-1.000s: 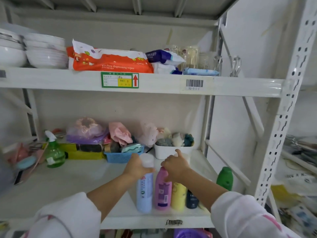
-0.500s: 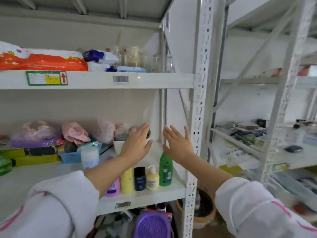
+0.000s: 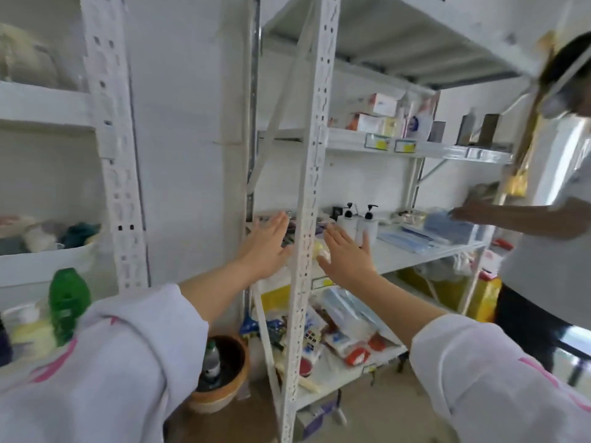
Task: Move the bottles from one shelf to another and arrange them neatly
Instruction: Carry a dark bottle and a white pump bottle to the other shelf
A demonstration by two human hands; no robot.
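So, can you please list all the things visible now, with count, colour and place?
pump bottles: two, white with black pumps, middle shelf of right rack
green bottle: one, green, left shelf, near edge
yellow bottle: one, pale yellow, beside green bottle
boxes: several, white and orange, upper right shelf
blue packs: several, blue, middle shelf
pot: one, brown, floor
second person: one, right edge
left hand: open, empty
right hand: open, empty

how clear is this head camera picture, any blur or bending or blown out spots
Head view: motion blur smears the green bottle at lower left, both sleeves and the second person at right; wide-angle bending tilts the white upright; flat, bright light washes out the walls; the open left hand and right hand stay fairly sharp.
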